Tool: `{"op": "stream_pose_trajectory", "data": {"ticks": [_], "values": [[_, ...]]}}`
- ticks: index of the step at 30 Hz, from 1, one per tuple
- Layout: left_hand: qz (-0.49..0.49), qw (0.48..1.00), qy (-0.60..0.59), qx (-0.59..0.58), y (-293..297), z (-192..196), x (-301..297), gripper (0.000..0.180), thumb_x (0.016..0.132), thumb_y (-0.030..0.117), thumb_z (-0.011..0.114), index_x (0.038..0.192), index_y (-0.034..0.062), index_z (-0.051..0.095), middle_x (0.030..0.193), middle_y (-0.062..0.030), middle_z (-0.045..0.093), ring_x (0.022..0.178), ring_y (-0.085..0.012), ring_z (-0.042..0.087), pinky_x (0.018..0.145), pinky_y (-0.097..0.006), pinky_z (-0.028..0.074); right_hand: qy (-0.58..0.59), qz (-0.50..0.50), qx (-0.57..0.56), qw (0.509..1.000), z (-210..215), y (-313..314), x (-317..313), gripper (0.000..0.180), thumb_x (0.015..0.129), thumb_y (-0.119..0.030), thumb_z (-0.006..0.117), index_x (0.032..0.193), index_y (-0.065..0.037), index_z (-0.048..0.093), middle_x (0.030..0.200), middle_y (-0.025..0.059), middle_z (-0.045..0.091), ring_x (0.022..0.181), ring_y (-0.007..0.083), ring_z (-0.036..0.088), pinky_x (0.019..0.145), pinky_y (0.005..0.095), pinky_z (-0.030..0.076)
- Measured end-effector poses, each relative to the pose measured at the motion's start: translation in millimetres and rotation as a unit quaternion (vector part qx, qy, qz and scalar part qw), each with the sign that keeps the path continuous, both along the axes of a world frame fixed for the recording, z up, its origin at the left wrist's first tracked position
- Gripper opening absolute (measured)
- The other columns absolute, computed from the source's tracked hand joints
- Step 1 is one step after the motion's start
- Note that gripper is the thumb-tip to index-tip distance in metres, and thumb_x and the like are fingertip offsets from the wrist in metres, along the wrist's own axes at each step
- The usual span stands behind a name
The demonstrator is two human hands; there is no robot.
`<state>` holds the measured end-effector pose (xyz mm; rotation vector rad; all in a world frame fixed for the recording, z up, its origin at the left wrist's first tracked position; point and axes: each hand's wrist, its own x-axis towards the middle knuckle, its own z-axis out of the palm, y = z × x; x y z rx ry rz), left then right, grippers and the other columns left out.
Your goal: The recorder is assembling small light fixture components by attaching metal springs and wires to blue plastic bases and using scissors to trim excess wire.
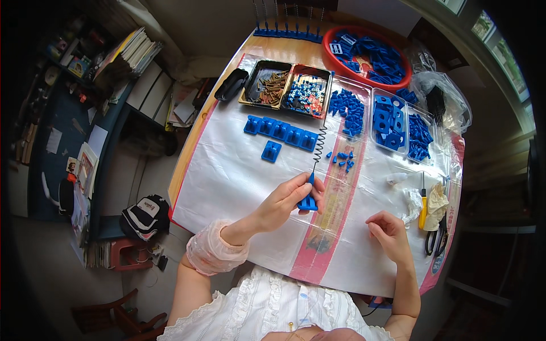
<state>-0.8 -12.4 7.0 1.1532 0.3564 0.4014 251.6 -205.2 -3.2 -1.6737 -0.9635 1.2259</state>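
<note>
My left hand is closed around a blue plastic base with a cone-shaped top. From its tip a dark coiled wire stretches away toward the trays. My right hand hovers over the right part of the table with fingers curled and fingertips together; whatever may be between them is too small to make out. Beyond the left hand lie a row of blue square bases and a single blue base. Several small blue cones are scattered beside the wire.
Black trays hold brass-coloured screws and small metal-and-blue pieces. Clear trays carry blue cones and blue plates. A red basin of blue parts stands behind. At right lie a yellow-handled screwdriver and black-handled scissors.
</note>
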Motion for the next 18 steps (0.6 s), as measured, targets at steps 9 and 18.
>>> {"op": "stream_pose_trajectory", "data": {"ticks": [9,18], "values": [[-0.004,1.0,0.006,0.006,-0.6,-0.2,-0.4,0.028,0.109,0.024,0.033,0.116,0.0019,0.049,0.093,-0.0084,0.066,0.075,-0.0054,0.05,0.067,-0.02,0.04,0.005,0.0,-0.003,1.0,1.7,0.7,-1.0,0.007,0.093,-0.003,0.061,0.098,0.001,0.064,0.079,-0.0028,0.06,0.072,0.0029,0.054,0.063,0.0191,0.044],[-0.017,1.0,-0.002,0.001,0.9,-2.7,-1.8,0.029,0.109,0.025,0.034,0.118,0.0013,0.048,0.095,-0.0092,0.066,0.081,-0.0065,0.052,0.069,-0.02,0.04,0.006,0.001,-0.003,1.0,1.4,0.3,-1.1,0.006,0.093,-0.002,0.061,0.097,0.001,0.064,0.08,-0.0031,0.06,0.072,0.0026,0.054,0.064,0.0188,0.044]]}}
